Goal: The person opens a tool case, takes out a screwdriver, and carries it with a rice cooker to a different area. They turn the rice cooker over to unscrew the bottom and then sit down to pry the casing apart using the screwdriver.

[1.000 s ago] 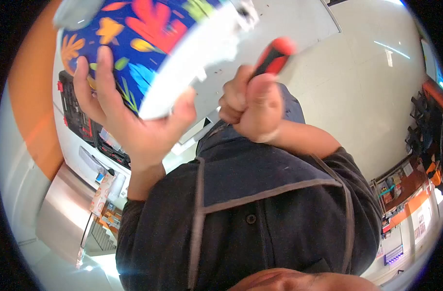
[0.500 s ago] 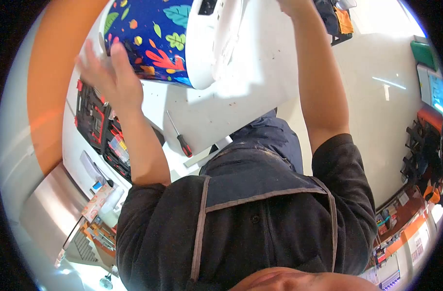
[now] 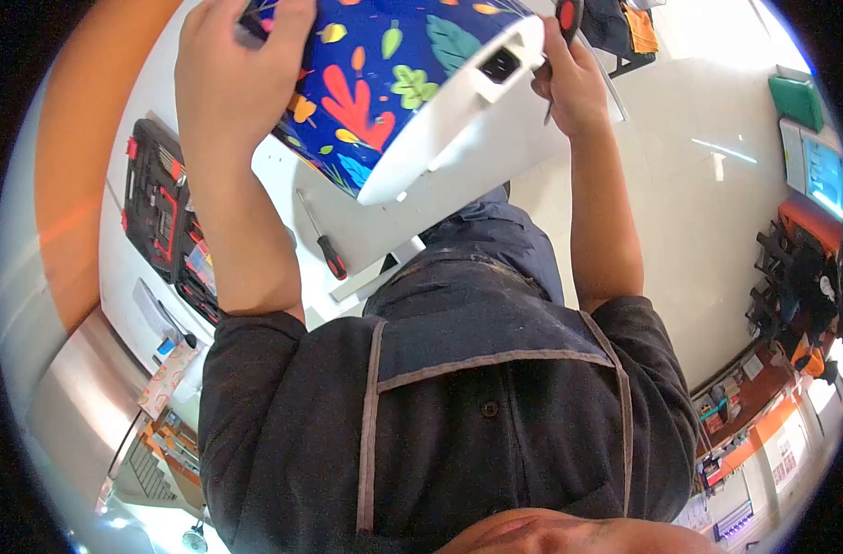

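A rounded appliance with a blue, leaf-patterned shell is tilted at the top of the view, its upper part cut off by the frame. It looks like a rice cooker. Its white base faces right and carries a black power inlet. My left hand is closed against the shell's left side. In my right hand, beside the base, is a screwdriver with a red and black handle; its thin shaft shows below the fingers. Another screwdriver lies on the table.
Under the appliance is a white table. An open black tool case with several tools stands to the left. An orange cloth and dark items are at the top right, beyond the table's edge. Shelves stand at the far right.
The appliance has tilted, so its power inlet shows more fully. My left hand, spread before, has closed on the shell. My right hand has come down into view with the screwdriver.
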Motion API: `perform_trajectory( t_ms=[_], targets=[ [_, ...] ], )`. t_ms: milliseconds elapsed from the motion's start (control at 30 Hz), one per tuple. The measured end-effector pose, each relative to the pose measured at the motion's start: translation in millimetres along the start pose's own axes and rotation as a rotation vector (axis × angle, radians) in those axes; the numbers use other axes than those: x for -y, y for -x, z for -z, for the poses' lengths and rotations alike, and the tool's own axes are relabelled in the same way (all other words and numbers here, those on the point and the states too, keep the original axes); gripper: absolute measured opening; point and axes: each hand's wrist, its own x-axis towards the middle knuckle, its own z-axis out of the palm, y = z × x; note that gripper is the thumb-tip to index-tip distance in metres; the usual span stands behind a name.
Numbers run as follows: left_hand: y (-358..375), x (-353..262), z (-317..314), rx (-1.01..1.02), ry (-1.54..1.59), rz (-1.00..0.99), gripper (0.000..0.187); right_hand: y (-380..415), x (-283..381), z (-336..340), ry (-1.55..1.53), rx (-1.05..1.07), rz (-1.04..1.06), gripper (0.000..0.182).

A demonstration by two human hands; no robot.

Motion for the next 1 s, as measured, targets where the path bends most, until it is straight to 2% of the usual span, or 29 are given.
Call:
perform_trajectory(
  t_ms=[33,67,100,167,300,367,433,500,667,767,833,1000],
  targets=[
    [-2.1,-13.5,3.7,0.036,0.029,0.010,0.041,12.4,-1.6,8.3,-0.024,-0.015,-0.050,0.033],
    [-4.2,-27.0,7.3,0.071,0.057,0.021,0.040,23.1,-4.3,15.1,0.003,-0.041,-0.052,0.043],
    [-6.3,-40.5,10.9,0.106,0.085,0.033,0.040,31.8,-5.9,19.3,0.008,-0.080,-0.068,0.044],
    [-14.0,-37.0,0.1,0.174,0.003,-0.079,0.041,47.6,-10.4,29.0,0.018,-0.163,-0.102,0.045],
    [-12.8,-74.7,-16.9,0.137,-0.038,-0.196,0.040,72.8,6.1,44.8,-0.153,-0.264,0.267,0.046],
    [-11.0,-95.8,-16.5,0.138,-0.039,-0.230,0.039,91.1,24.3,63.7,-0.471,-0.083,0.436,0.043],
    [-12.9,-100.7,-28.7,0.150,-0.059,-0.229,0.037,118.4,55.4,61.2,-0.565,0.162,0.638,0.040],
    [-19.4,-92.9,-46.6,0.183,-0.069,-0.227,0.035,144.1,79.1,53.4,-0.674,0.255,0.736,0.041],
    [-12.3,-120.0,-35.6,0.193,0.011,-0.186,0.036,175.5,102.7,33.9,-0.711,0.356,0.717,0.037],
    [-7.9,-118.0,-45.6,0.106,-0.053,-0.235,0.037,169.2,104.1,10.7,-0.570,0.300,0.763,0.034],
    [-8.3,-117.8,-51.3,0.090,-0.097,-0.245,0.036,163.2,99.9,19.5,-0.707,0.407,0.692,0.035],
    [-5.6,-121.4,-49.5,0.068,-0.070,-0.261,0.035,141.1,103.0,16.1,-0.545,0.482,0.660,0.035]
  ],
)
